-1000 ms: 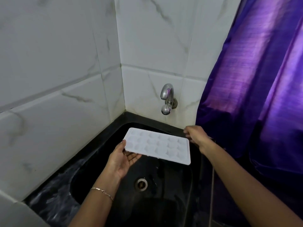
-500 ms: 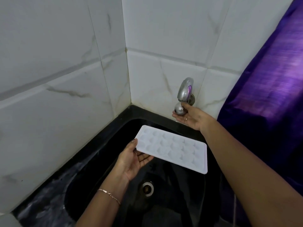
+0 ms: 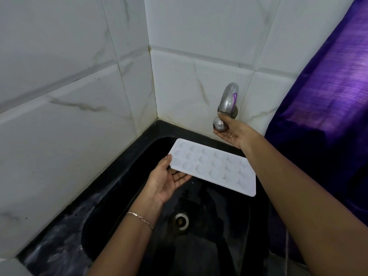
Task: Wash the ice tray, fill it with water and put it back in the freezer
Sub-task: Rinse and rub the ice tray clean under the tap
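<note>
There is one white ice tray (image 3: 215, 166), one chrome tap (image 3: 229, 100), one black sink (image 3: 169, 130) and two hands. The tray hangs just below the tap with its cavities up. Its long axis slants from the left of the tap to its right. The left hand (image 3: 167, 182) grips the tray's left end, thumb on top. The right hand (image 3: 233, 134) curls its fingers round the tap's knob.

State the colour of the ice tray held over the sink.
White. The ice tray shows best in the head view, against the black sink.

Black sink (image 3: 159, 130) in tiled corner; steel drain (image 3: 181, 221) at bottom.
</note>
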